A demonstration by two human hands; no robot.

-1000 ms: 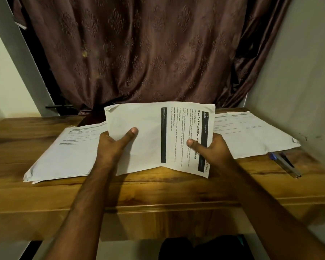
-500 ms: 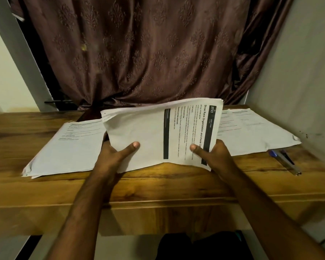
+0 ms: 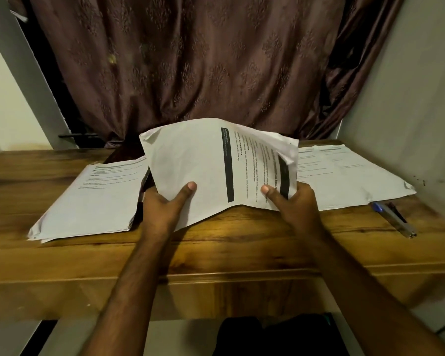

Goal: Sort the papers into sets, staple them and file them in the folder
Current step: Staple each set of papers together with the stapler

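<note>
- Sheaf of printed papers point(image 3: 211, 165) is up off the bench, bowed in the middle, print running sideways.
- Left hand point(image 3: 165, 209) pinches its near left edge, thumb on top.
- Right hand point(image 3: 293, 204) grips the right end, thumb across the print.
- Wooden bench point(image 3: 229, 250) carries a left stack point(image 3: 93, 196), a right stack point(image 3: 344, 176) and a pen point(image 3: 393, 219).
- Brown curtain point(image 3: 190, 60) hangs behind.

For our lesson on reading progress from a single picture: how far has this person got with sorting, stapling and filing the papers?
Done: two stacks lie on the desk, the left pile and the right pile, so sorting has begun. In hand: the left hand and right hand grip a bent bundle of sheets. Left: stapling and filing; no stapler or folder is in view, only pens.
</note>
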